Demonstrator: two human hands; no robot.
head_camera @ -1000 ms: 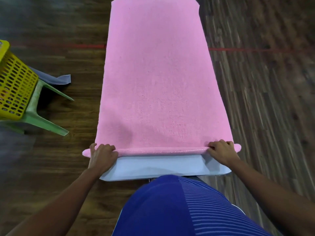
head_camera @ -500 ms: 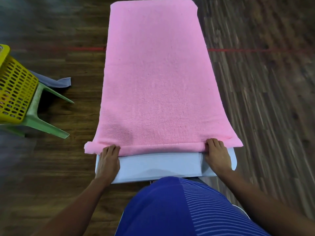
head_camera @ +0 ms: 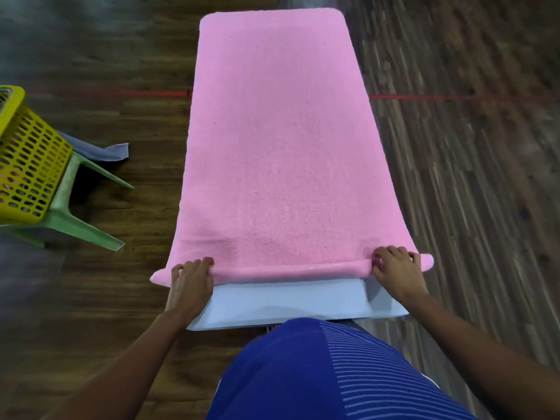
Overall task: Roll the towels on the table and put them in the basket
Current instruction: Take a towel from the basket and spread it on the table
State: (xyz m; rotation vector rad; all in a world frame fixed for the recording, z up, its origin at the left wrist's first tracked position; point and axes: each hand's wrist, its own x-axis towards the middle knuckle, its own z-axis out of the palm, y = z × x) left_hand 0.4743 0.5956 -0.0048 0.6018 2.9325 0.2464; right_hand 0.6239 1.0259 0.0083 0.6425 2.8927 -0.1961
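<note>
Towel (head_camera: 278, 140), pink, lies flat, near edge thinly rolled

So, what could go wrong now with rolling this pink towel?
1. Both ends of the roll stick out past the table, so they may sag and the roll turn uneven.
2. The left hand and right hand grip only near the ends; the middle may roll loose.
3. The rest of the towel lies free, so pushing may slide it.
</note>
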